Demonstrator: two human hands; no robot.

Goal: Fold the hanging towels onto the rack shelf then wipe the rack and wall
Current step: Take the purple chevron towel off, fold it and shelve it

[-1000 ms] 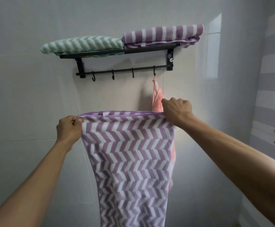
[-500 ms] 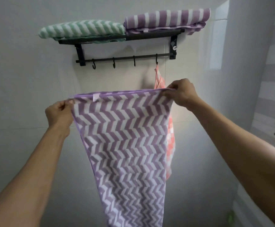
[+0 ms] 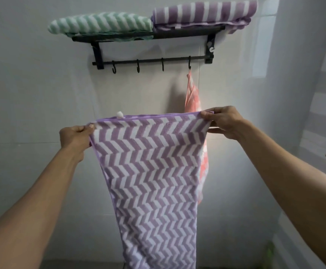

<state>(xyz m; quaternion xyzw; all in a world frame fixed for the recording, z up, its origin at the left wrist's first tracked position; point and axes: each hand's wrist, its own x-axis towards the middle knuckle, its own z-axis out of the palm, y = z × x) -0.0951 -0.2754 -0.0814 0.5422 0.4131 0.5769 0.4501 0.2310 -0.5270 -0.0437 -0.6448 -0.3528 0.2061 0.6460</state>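
The left hand (image 3: 75, 139) pinches the top left corner of a purple towel (image 3: 150, 175), thumb and fingers curled tight on the hem. The right hand (image 3: 224, 122) pinches the top right corner the same way, slightly higher, so the upper edge runs taut between them and tilts up toward the right. The towel, patterned in purple and white zigzags, hangs straight down from this edge in front of the wall (image 3: 32, 94) and narrows toward the bottom of the view. A small white loop (image 3: 119, 114) sticks up from the hem near the left corner.

Just behind the towel's right side, a pink towel (image 3: 193, 98) hangs from the rightmost hook (image 3: 189, 64) of a black rack (image 3: 148, 34) fixed to the wall. Three other hooks on the rail are bare. On the shelf above lie two folded towels side by side and touching: a green striped towel (image 3: 100, 23) on the left and a purple striped towel (image 3: 204, 13) on the right.
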